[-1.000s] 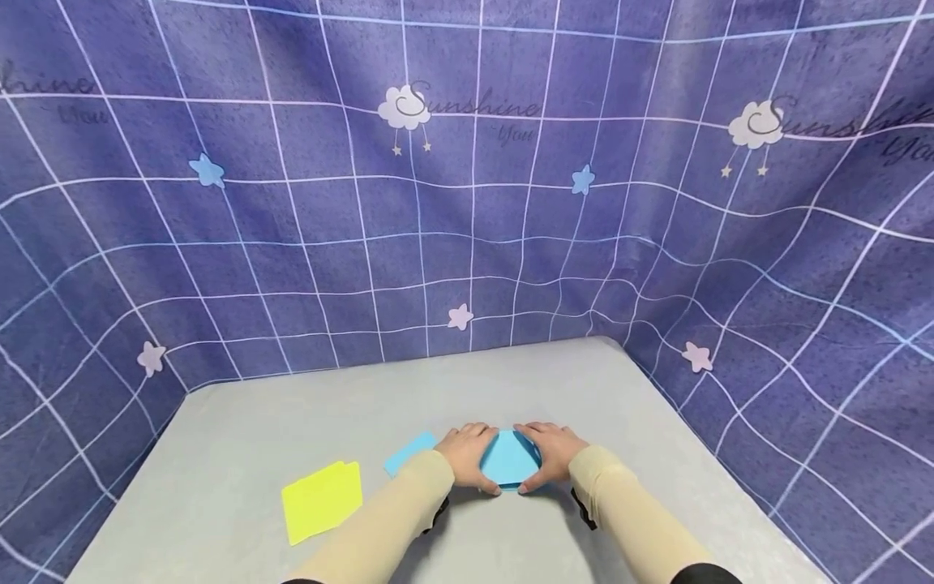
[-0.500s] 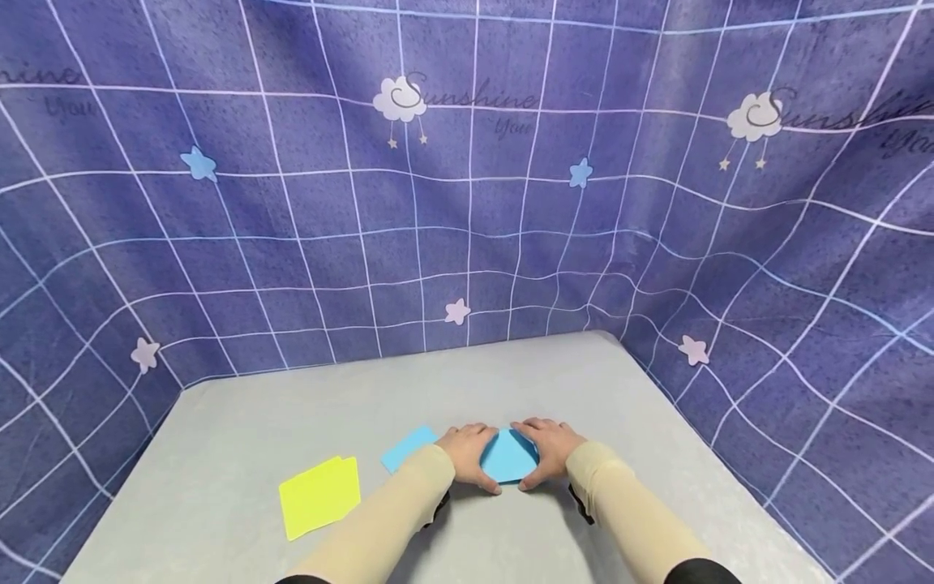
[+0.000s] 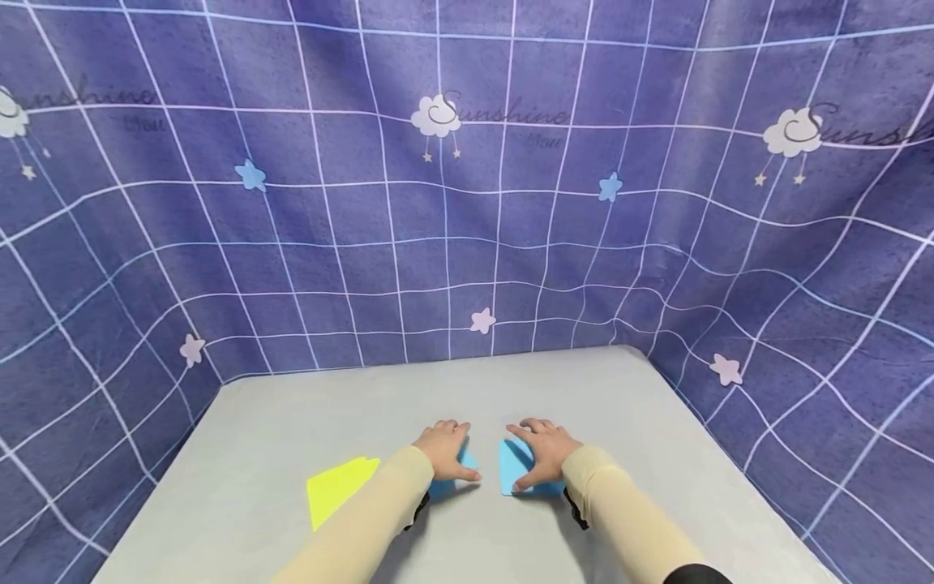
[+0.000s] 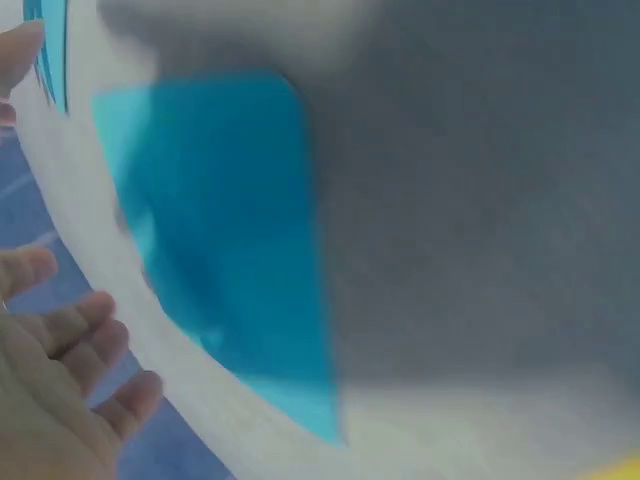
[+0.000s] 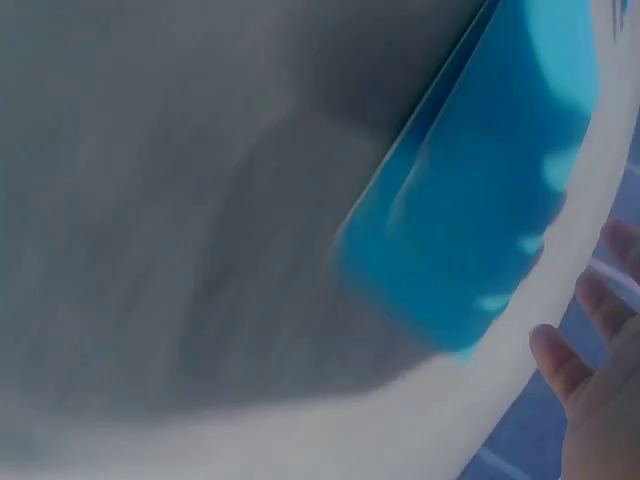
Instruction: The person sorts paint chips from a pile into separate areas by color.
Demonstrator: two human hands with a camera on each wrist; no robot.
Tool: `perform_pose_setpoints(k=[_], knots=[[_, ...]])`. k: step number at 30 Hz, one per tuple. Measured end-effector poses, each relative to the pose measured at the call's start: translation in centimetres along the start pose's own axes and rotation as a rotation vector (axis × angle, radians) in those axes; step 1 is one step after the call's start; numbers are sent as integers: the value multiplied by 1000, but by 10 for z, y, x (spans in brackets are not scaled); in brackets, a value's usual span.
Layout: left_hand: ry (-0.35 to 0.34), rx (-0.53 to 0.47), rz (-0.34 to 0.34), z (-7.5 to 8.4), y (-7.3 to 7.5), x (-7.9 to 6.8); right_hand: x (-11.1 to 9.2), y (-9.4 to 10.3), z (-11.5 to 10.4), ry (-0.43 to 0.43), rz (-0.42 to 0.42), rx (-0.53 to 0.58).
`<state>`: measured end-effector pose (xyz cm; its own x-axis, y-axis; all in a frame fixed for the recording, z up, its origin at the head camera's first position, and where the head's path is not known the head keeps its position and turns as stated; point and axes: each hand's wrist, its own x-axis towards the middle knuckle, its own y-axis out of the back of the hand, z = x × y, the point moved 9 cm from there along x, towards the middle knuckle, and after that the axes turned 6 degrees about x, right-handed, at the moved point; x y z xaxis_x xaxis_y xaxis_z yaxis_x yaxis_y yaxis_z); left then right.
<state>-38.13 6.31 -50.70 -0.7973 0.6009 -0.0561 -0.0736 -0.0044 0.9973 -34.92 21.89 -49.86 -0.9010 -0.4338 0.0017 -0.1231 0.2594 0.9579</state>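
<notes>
My left hand spreads over a flat blue card, its thumb stretched to the right. In the left wrist view that blue card lies on the table with a gap between it and the fingers. Over a small stack of blue cards hovers my right hand, fingers and thumb apart. The right wrist view shows the stack's layered edges, with the fingers off to one side. Part of each blue item is hidden under a hand.
Left of the left forearm lies a bright yellow card pile, partly covered by the sleeve. The pale grey table is bordered at the back and sides by a purple-blue gridded curtain.
Both hands held the blue stack's sides before. They have let go, and the left hand has moved left over the separate blue card. The right hand stays by the stack.
</notes>
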Motion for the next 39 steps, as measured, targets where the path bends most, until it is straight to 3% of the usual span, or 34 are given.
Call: perform_pose_setpoints(k=[5, 15, 25, 30, 39], knots=[[94, 24, -23, -28, -6, -16, 19, -12, -26, 36, -28, 2], [149, 37, -8, -53, -4, -36, 52, -18, -62, 86, -46, -19], [129, 49, -4, -54, -9, -58, 69, -34, -84, 93, -96, -30], [97, 37, 15, -50, -11, -57, 72, -47, -83, 105, -97, -26], [89, -90, 75, -54, -11, -56, 77, -46, -94, 138, -98, -47]])
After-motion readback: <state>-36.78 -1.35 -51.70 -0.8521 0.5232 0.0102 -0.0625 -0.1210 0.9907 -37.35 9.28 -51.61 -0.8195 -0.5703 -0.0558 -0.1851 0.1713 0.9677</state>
